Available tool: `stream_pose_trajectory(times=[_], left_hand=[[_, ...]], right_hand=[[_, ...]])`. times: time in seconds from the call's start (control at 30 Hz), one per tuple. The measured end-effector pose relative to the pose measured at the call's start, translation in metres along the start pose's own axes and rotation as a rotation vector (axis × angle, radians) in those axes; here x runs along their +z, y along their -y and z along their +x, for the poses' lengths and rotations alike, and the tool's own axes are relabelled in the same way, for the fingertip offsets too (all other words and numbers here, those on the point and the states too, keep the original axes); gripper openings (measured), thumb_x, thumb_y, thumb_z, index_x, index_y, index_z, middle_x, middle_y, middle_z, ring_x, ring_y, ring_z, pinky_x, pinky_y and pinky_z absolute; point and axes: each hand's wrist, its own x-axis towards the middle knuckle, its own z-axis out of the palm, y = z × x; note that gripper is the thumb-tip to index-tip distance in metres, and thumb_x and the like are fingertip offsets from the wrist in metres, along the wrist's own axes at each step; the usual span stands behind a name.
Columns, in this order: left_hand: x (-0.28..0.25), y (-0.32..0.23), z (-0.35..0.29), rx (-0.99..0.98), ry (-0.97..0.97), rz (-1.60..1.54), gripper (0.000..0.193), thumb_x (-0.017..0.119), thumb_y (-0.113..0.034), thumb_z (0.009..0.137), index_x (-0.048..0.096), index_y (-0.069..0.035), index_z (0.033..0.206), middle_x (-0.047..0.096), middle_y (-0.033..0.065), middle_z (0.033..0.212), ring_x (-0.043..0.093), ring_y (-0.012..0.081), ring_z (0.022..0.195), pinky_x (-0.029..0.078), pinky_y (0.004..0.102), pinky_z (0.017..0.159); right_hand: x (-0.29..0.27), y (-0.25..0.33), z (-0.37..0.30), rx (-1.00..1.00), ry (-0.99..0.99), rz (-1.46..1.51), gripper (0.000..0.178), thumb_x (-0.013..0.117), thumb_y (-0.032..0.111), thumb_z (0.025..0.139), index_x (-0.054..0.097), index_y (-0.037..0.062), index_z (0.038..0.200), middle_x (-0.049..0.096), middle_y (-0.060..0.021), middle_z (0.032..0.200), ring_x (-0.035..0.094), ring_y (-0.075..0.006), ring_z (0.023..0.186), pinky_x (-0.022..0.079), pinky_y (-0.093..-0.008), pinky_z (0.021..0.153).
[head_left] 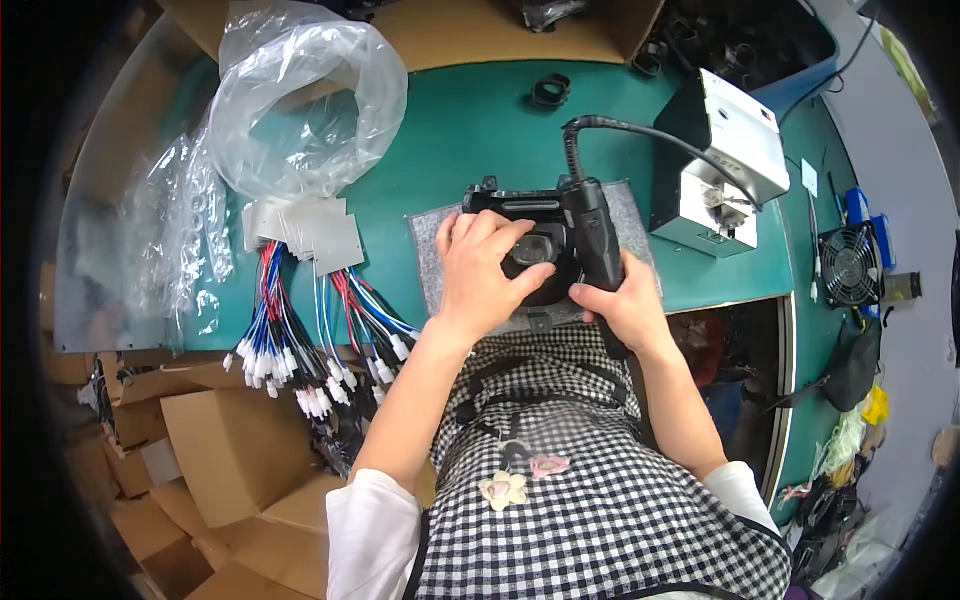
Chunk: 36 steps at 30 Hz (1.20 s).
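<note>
A black plastic housing (pixel 520 203) with a dark rounded part (pixel 535 252) in its middle lies on a grey felt mat (pixel 432 262). My left hand (pixel 482 268) grips the housing from its left side, thumb and fingers curled around the rounded part. In my right hand (pixel 630 308) is a black corded electric screwdriver (pixel 597 238), held along the housing's right side. Its cord leaves the far end and runs right; the tip is hidden from view.
Flat metal plates (pixel 335 243) with wire bundles (pixel 300 335) overhang the table's front edge at left. Beyond them lies clear plastic film (pixel 375 90). A white-and-black box (pixel 715 165) stands at right, a small black ring (pixel 551 90) farther back, and a fan (pixel 850 267) far right. Cardboard boxes (pixel 220 450) fill the lower left.
</note>
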Motion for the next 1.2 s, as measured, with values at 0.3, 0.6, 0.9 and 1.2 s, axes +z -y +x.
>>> stream_pose_trajectory(times=[0.3,0.6,0.9,1.2], left_hand=[[-0.094,0.058,-0.01,-0.198,-0.045,0.156,0.065,0.083,-0.027,0.056,0.062,-0.007,0.114,0.055,0.0116,0.113,0.05,0.0304,0.11,0.035,0.0464,0.096],[-0.133,0.113,-0.008,-0.258,0.195,0.71,0.062,0.079,-0.032,0.05,0.062,-0.004,0.102,0.055,0.0158,0.111,0.051,0.0335,0.105,0.041,0.0464,0.086],[-0.137,0.05,-0.022,-0.502,-0.072,-0.017,0.075,0.076,-0.027,0.064,0.048,0.006,0.125,0.059,0.0128,0.11,0.055,0.0235,0.108,0.043,0.0375,0.087],[-0.092,-0.016,-0.018,-0.254,-0.1,-0.571,0.085,0.076,-0.044,0.056,0.053,0.008,0.119,0.052,0.0127,0.114,0.052,0.0251,0.107,0.039,0.0335,0.093]], right_hand=[[-0.038,-0.004,-0.025,-0.176,-0.149,0.162,0.047,0.07,0.003,0.068,0.053,-0.0045,0.11,0.06,-0.0063,0.075,0.056,-0.0116,0.053,0.046,-0.0247,0.051],[-0.097,0.054,-0.038,-0.838,-0.378,0.385,0.076,0.065,0.006,0.073,0.027,-0.01,0.137,0.058,-0.0089,0.067,0.058,-0.0172,0.056,0.048,-0.029,0.057],[-0.137,0.064,0.011,-1.206,-0.665,0.319,0.07,0.059,0.005,0.079,0.022,-0.0088,0.136,0.059,-0.0084,0.065,0.058,-0.0163,0.055,0.051,-0.0299,0.061],[-0.154,0.046,0.033,-1.182,0.066,0.063,0.081,0.067,0.015,0.077,0.02,-0.0042,0.14,0.055,-0.0098,0.064,0.056,-0.0216,0.059,0.048,-0.0361,0.06]])
